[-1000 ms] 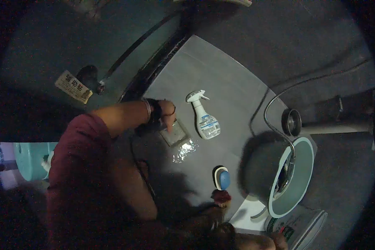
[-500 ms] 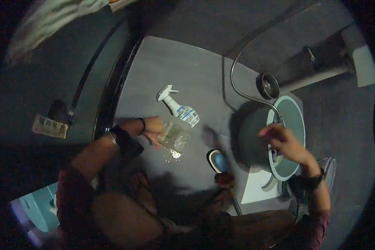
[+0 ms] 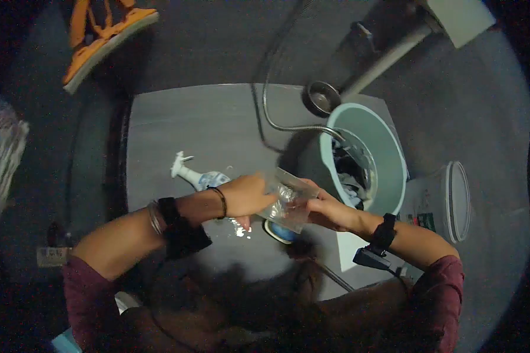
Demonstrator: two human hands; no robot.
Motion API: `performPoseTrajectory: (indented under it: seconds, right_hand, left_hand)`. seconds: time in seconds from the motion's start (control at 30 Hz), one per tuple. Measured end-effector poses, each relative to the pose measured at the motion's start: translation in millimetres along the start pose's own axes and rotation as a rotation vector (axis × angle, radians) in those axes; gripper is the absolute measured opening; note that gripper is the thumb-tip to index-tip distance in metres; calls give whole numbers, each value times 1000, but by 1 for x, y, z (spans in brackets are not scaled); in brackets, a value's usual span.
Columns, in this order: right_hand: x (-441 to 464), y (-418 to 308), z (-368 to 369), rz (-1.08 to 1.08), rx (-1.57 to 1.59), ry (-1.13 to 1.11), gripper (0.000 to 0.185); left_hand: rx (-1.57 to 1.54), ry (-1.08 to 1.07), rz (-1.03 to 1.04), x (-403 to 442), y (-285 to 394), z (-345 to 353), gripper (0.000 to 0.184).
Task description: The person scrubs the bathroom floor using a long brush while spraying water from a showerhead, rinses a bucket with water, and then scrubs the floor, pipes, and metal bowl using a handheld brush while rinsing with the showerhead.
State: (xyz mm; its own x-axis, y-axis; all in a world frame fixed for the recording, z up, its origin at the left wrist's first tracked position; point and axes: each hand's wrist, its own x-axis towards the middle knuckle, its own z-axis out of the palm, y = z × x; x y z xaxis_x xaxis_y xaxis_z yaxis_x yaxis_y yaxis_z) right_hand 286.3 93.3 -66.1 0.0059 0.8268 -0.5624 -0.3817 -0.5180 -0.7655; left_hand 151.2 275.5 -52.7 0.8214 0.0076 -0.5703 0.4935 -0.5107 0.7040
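A clear, rectangular plastic container (image 3: 290, 201) hangs between my two hands above the floor. My left hand (image 3: 244, 197) is closed on its left side, with the fingertips partly hidden. On the opposite side, my right hand (image 3: 330, 212) grips the edge between thumb and fingers. Behind my left hand a white spray bottle (image 3: 189, 174) lies on the floor, its lower part covered. Just below the container sits a blue-and-white brush or sponge (image 3: 280, 230), partly hidden.
A pale green bucket (image 3: 397, 153) with dark wet cloth (image 3: 350, 173) and a shower hose (image 3: 300, 127) stands right. Behind it is a metal bowl (image 3: 322, 98). A lidded white bucket (image 3: 453, 200) is far right. An orange sandal (image 3: 109, 44) shows upper left.
My right hand has come from the green bucket to the container and taken hold of it. My left hand has brought the container rightward. The view has shifted.
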Motion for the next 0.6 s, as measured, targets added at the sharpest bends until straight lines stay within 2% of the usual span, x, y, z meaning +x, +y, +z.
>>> performPoseTrajectory:
  seconds: [0.07, 0.1, 0.13, 0.17, 0.2, 0.23, 0.27, 0.3, 0.33, 0.37, 0.43, 0.47, 0.5, 0.6]
  right_hand:
    - [-26, 13, -17, -34, 101, -15, 53]
    - [-42, 13, -19, 45, 77, 27, 54]
    - [-55, 16, -25, 131, 50, 49, 54]
    - [-74, 35, -52, 261, 50, 35, 52]
    - [-89, 31, -41, 304, 80, 156, 49]
    - [-108, 57, -71, 324, 138, 170, 46]
    - [-121, 49, -63, 353, 61, 105, 49]
    - [-138, 48, -70, 585, 4, 266, 44]
    - [-156, 72, -100, 636, -230, 200, 44]
    - [-189, 89, -125, 553, -24, 277, 45]
    - [-211, 77, -141, 644, -592, 210, 52]
    - [-219, 75, -147, 657, -597, 197, 52]
    - [-230, 74, -151, 634, -744, 246, 53]
    - [-255, 62, -162, 528, -1181, 378, 54]
  left_hand:
    - [-358, -104, 8, 0, -2, 6, 57]
    - [-308, -163, -38, 5, -14, 5, 69]
    - [-328, -158, -57, 12, -32, 6, 69]
    - [-222, -41, -86, 21, -58, 8, 67]
    - [-117, 80, -128, 27, -91, 9, 66]
    - [28, 213, -145, 46, -139, 14, 63]
    - [181, 335, -166, 54, -181, 15, 60]
    - [59, 459, -254, 44, -198, 8, 58]
    - [-56, 581, -331, 38, -212, -1, 57]
    - [-189, 669, -435, 36, -225, -12, 57]
    - [-334, 751, -553, 43, -256, -24, 58]
    - [-456, 777, -565, 51, -272, -27, 44]
    - [-579, 802, -572, 56, -283, -25, 31]
    - [-612, 821, -531, 58, -280, -23, 26]
